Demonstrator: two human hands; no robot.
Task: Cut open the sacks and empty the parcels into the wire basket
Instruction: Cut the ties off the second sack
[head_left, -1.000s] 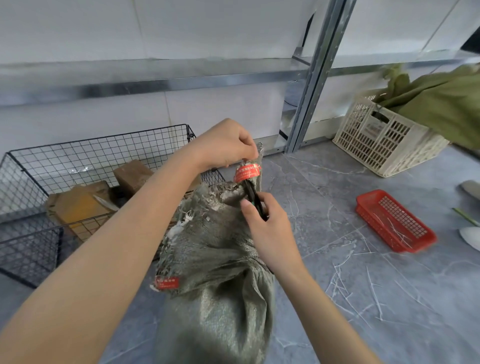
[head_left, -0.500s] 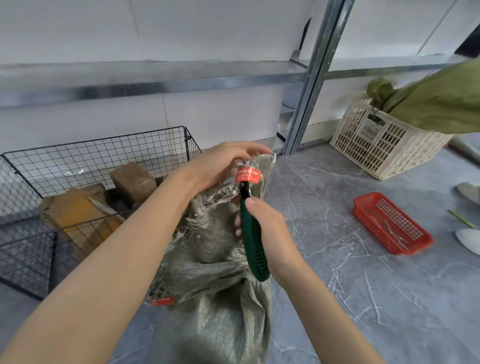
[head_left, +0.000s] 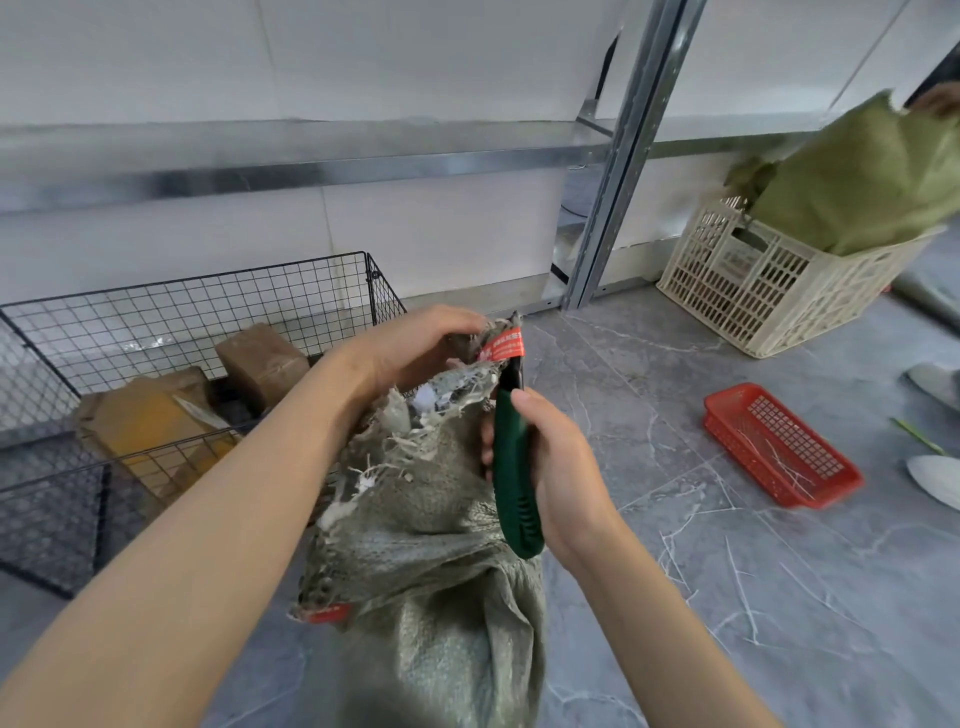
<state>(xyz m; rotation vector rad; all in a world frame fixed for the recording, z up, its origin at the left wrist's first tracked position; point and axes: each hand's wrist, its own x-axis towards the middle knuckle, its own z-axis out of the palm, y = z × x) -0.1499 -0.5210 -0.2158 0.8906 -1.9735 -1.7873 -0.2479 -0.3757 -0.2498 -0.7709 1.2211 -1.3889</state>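
Note:
A grey-green woven sack (head_left: 431, 540) stands on the floor in front of me, its frayed mouth bunched at the top. My left hand (head_left: 415, 343) grips that bunched top beside a red tag (head_left: 503, 347). My right hand (head_left: 556, 467) holds a green-handled utility knife (head_left: 511, 467) upright, its tip just under the red tag. A second red tag (head_left: 327, 614) shows on the sack's lower left fold. The black wire basket (head_left: 208, 291) sits to the left with brown parcels (head_left: 262, 361) inside.
A cream plastic crate (head_left: 769, 291) holds olive-green sacks (head_left: 862, 182) at the far right, where another person's hand touches them. A red tray (head_left: 779, 447) lies on the grey floor. White shoes (head_left: 935, 473) are at the right edge. A metal shelf upright (head_left: 613, 197) stands behind.
My right hand has turned so the knife's green handle now shows, with the tip under the red tag. The olive sack at the right has been lifted higher above the crate.

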